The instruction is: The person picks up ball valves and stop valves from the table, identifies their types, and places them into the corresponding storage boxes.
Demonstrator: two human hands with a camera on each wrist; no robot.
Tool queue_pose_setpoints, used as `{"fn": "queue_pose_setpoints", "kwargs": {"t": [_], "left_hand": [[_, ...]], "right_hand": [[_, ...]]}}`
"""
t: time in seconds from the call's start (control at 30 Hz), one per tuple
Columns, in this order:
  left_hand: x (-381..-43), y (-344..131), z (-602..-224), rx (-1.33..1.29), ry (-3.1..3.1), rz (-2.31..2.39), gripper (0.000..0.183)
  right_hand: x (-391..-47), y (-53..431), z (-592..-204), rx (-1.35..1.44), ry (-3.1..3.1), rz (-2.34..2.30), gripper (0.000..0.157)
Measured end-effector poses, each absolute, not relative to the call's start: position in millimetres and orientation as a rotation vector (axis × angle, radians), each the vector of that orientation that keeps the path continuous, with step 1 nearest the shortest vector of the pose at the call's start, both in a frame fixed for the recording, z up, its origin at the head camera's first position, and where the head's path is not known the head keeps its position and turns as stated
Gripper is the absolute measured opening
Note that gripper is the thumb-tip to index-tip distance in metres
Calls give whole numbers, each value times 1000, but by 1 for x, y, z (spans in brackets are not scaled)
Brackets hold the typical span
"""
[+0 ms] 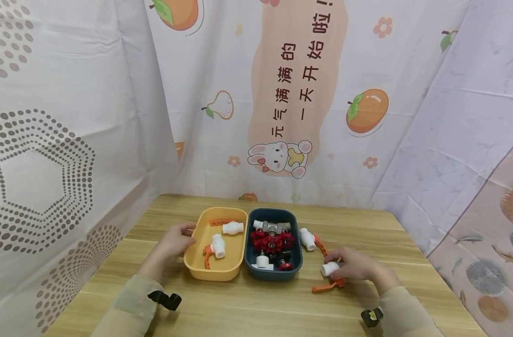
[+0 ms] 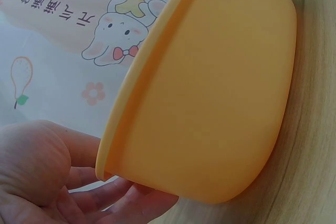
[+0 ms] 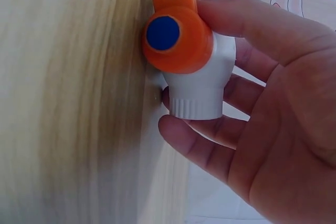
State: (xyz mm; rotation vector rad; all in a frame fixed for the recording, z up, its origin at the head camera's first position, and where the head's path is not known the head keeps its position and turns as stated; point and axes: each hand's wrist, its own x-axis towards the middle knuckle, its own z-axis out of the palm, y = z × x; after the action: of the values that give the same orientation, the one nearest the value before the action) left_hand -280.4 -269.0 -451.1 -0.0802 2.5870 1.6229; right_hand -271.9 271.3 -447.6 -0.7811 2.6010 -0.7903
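My right hand (image 1: pixel 355 264) holds a white plastic ball valve (image 3: pixel 199 93) between thumb and fingers, low over the table. The valve's orange lever handle (image 1: pixel 323 288) has a blue cap at its pivot in the right wrist view. Just beyond lies another white ball valve (image 1: pixel 308 239) with an orange handle. At the left side of a yellow bin (image 2: pixel 220 87), my left hand (image 1: pixel 174 242) rests its loosely bent fingers against the rim and outer wall. Inside that bin are a white valve with an orange handle (image 1: pixel 217 246) and another white valve (image 1: pixel 233 228) near an orange handle.
A dark blue bin (image 1: pixel 297 262) stands right beside the yellow one. It holds red-wheeled valves (image 1: pixel 272 241), white fittings (image 1: pixel 262 263) and metal parts. The wooden table (image 1: pixel 256 309) ends at a printed curtain (image 1: pixel 222 159) behind, with more curtains at both sides.
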Motion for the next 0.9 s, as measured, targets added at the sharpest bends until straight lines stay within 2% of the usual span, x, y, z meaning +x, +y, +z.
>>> {"fn": "queue_pose_setpoints", "kwargs": {"t": [0.57, 0.9], "left_hand": [[-280, -270, -452, -76, 2603, 1613, 52], [-280, -269, -453, -85, 2603, 1616, 52]], "right_hand": [[-274, 272, -448, -784, 2606, -815, 24], [-274, 272, -449, -874, 2618, -861, 25]]}}
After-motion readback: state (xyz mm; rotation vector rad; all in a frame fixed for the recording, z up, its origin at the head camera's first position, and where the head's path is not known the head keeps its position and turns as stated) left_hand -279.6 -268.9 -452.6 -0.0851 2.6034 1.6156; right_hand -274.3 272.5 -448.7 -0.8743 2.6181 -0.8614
